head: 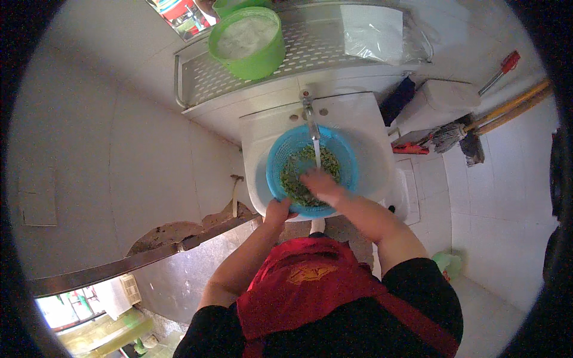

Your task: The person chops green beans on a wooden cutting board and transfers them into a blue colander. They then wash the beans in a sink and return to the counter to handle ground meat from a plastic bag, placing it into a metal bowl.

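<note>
A blue plastic colander [274,154] sits in the white washbasin [371,179] before me. It holds chopped green vegetables [330,159], their exact kind unclear. Water runs from the metal tap [312,127] down onto them. At the near left rim, my left hand [278,211] grips the colander with the thumb on the edge. My right hand [322,184] is inside the colander among the greens, close beside the water stream. Motion blurs its fingers, so whether they hold any greens cannot be made out.
Above the basin, a perforated metal shelf [201,85] carries a green tub [264,62] of whitish content and a clear plastic bag [374,33]. On the right stand a lidded bin [441,100] and a mop [449,134]. A hammer [235,192] is at the left wall.
</note>
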